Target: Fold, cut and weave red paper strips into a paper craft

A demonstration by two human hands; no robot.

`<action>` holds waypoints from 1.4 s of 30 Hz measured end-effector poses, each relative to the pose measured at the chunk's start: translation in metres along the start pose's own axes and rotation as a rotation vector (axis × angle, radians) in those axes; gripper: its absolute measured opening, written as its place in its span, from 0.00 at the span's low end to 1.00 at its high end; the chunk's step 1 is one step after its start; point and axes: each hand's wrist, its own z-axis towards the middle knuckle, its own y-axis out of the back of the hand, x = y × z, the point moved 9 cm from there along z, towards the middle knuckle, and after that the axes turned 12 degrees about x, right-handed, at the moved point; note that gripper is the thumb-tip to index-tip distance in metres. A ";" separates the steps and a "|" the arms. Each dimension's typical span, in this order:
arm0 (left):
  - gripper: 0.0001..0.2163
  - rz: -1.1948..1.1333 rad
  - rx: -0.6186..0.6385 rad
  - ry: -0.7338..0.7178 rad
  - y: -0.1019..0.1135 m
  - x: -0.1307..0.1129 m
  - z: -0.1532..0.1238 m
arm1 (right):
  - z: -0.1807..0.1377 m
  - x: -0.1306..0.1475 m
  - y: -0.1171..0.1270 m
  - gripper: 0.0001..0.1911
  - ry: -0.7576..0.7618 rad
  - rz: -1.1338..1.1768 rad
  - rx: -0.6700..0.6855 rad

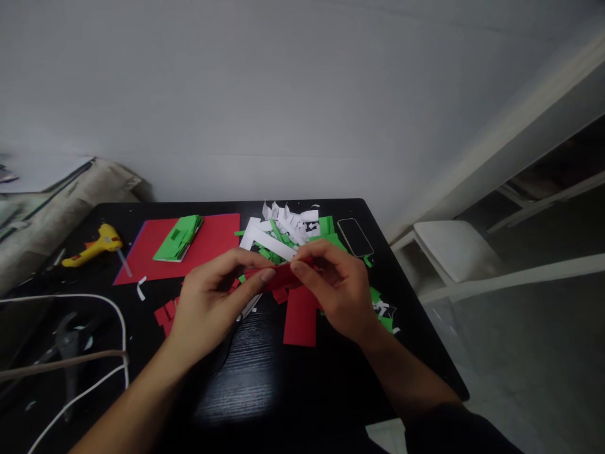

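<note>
Between my two hands a piece of red paper (282, 275) is held up over the table, pinched at both ends. My left hand (215, 287) grips its left end between thumb and forefinger. On the other end, my right hand (336, 287) closes with thumb and fingertips. Just below lies a flat red paper strip (301, 318). Behind the hands is a heap of white paper scraps (283, 230) mixed with green ones. Smaller red pieces (165, 315) lie beside my left wrist, partly hidden by it.
On a red sheet (220, 233) rests a folded green paper piece (179, 238). A yellow glue gun (97, 244) lies at the left, near pliers (69, 343) and a white cable (120, 315). The phone (355, 237) is at the right back. A white stool (447, 249) stands beyond the black table (416, 353).
</note>
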 end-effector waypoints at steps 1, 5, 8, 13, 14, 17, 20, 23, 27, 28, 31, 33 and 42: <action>0.01 0.000 -0.002 0.002 0.000 0.000 0.000 | 0.000 0.000 0.000 0.02 -0.001 -0.007 -0.001; 0.01 0.002 -0.008 0.016 0.001 0.003 -0.001 | -0.001 0.002 0.001 0.02 0.028 -0.010 -0.012; 0.01 0.000 -0.017 0.007 0.004 0.001 0.000 | 0.000 0.001 0.002 0.02 0.048 0.041 -0.033; 0.01 0.042 -0.012 0.056 0.009 0.001 0.001 | 0.001 -0.002 0.002 0.02 0.048 0.137 -0.043; 0.02 0.051 -0.006 0.062 0.009 0.001 0.001 | 0.001 -0.003 0.002 0.02 0.042 0.151 -0.042; 0.03 0.060 -0.010 0.048 0.011 -0.001 0.002 | 0.000 -0.003 0.005 0.01 0.037 0.141 -0.055; 0.03 0.053 -0.030 0.030 0.014 -0.002 0.001 | 0.000 0.002 0.009 0.02 0.066 0.080 -0.080; 0.03 0.037 -0.027 0.018 0.015 -0.001 0.002 | 0.001 0.001 0.009 0.02 0.049 0.098 -0.074; 0.03 0.016 0.017 -0.018 0.012 -0.001 0.005 | 0.001 -0.006 0.004 0.02 0.005 0.127 -0.042; 0.02 0.013 0.032 -0.031 0.010 -0.002 0.006 | 0.001 -0.007 0.003 0.02 0.005 0.105 -0.036; 0.02 0.034 0.065 -0.056 0.002 -0.003 0.007 | 0.001 -0.008 -0.002 0.03 0.002 0.021 -0.013; 0.02 0.069 0.069 -0.061 -0.003 -0.004 0.006 | 0.002 -0.010 -0.007 0.03 -0.007 0.010 0.019; 0.02 0.226 0.095 -0.113 0.000 -0.006 0.005 | 0.004 -0.013 -0.002 0.05 -0.070 0.010 0.017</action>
